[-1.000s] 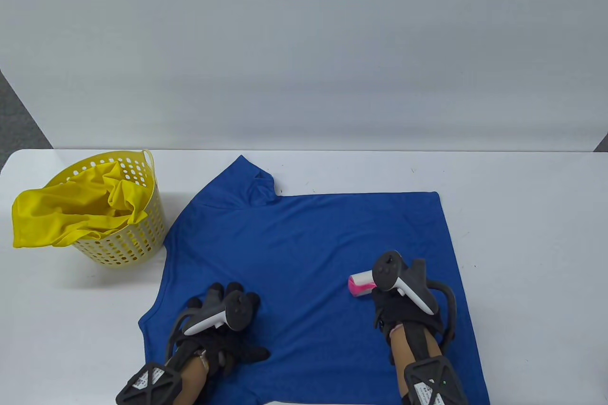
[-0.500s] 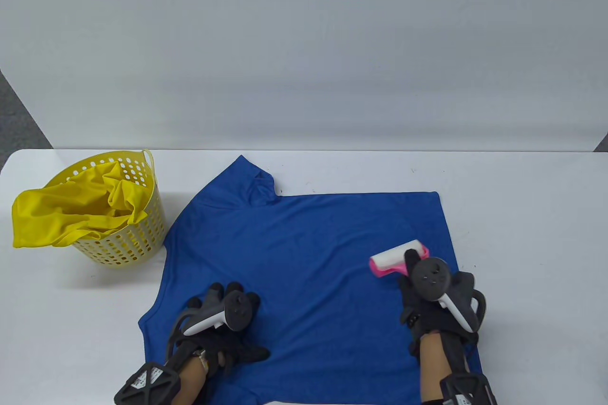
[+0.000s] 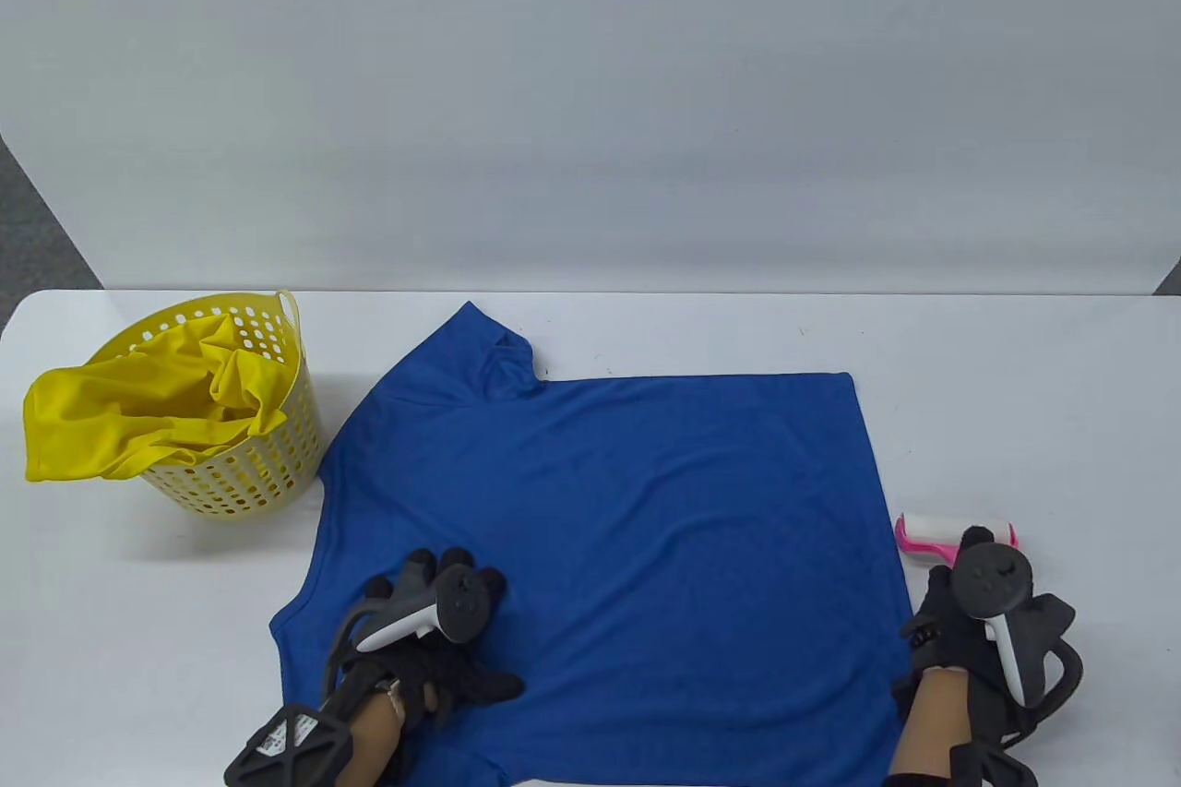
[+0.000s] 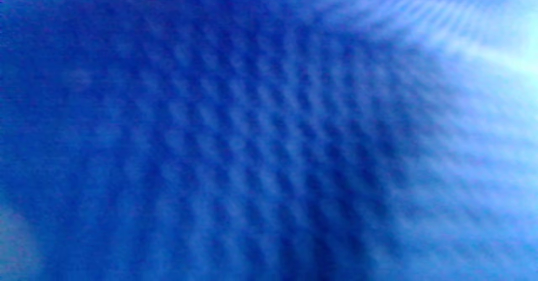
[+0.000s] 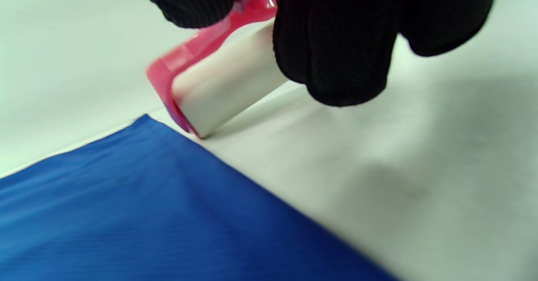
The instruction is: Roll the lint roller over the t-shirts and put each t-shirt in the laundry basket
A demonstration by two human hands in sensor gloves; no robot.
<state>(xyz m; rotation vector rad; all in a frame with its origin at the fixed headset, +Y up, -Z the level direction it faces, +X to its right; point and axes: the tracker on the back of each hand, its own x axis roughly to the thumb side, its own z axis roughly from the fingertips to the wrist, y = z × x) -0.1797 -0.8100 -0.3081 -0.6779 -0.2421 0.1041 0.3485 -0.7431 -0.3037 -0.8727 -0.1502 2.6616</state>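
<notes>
Since half a second ago you have carried the lint roller (image 3: 939, 536) off the blue t-shirt (image 3: 600, 547) and onto the white table (image 3: 1015, 418), just past the shirt's right edge; your left hand (image 3: 434, 630) has not moved. Your right hand (image 3: 960, 630) grips the roller's pink handle, fingers (image 5: 336, 41) curled round it, and in the right wrist view the white roll (image 5: 227, 87) sits with its end touching the table just beside the shirt's (image 5: 147, 213) edge. Your left hand lies flat on the shirt near its lower left corner, fingers spread and straight, pressing the cloth down without pinching it. That wrist's camera shows only blurred blue weave (image 4: 252, 138). The shirt is spread flat on the table, one sleeve pointing away from you. Left of the shirt, close to its shoulder, stands the yellow laundry basket (image 3: 244, 473), with a yellow t-shirt (image 3: 120, 427) inside it and spilling over the rim on the side away from the blue shirt. White labels on the wrist frames (image 3: 277, 736) carry print too small to read; no other writing shows.
</notes>
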